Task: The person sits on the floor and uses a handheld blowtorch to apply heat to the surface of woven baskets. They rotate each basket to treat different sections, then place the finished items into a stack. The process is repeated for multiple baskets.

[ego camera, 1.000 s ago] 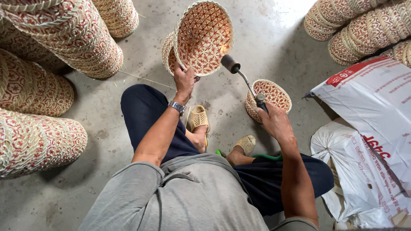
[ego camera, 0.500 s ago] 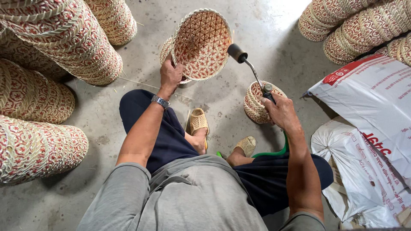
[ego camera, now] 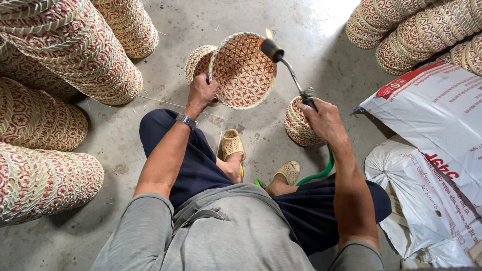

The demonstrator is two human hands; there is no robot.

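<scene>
With its fingers tight on the torch (ego camera: 281, 60), the right hand (ego camera: 324, 118) holds fire beside the basket (ego camera: 243, 70) gripped by the left hand (ego camera: 201, 93), which may burn.

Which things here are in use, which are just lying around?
In use:
left hand gripping the rim of the woven basket
right hand holding the gas torch, its lit head at the basket's rim
green hose

Lying about:
second basket behind it
small basket on the floor
basket stacks
white sacks
</scene>
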